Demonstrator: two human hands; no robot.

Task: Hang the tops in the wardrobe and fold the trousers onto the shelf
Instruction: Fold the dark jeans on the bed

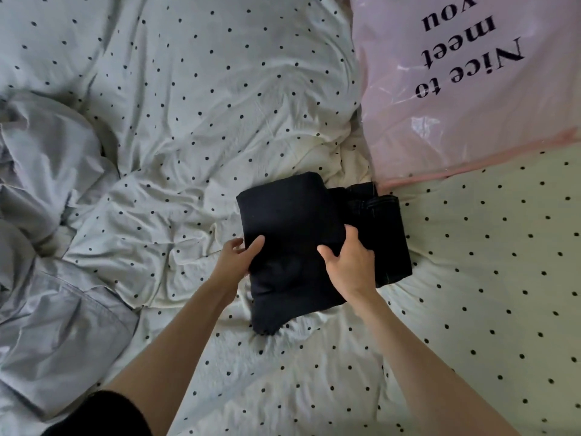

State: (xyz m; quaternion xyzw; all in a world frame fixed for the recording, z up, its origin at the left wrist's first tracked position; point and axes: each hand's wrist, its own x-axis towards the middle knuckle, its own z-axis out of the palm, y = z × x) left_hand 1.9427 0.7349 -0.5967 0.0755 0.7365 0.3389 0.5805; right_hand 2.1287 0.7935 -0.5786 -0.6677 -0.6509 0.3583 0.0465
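Fingers (pixel 352 234) of both hands grip the folded black trousers (pixel 289 221) — left hand (pixel 234 262) at nine o'clock, right hand (pixel 352 265) at three — on the bed (pixel 188 136).

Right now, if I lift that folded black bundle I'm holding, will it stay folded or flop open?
Likely floppy: the folded black trousers already sag at the near corner. With the left hand and right hand gripping opposite edges, the middle may droop. Probably not slippery.

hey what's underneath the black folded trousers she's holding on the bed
The folded trousers, gripped by the left hand and right hand, lie partly over a second dark folded garment and the dotted bedding. Anything else beneath is covered.
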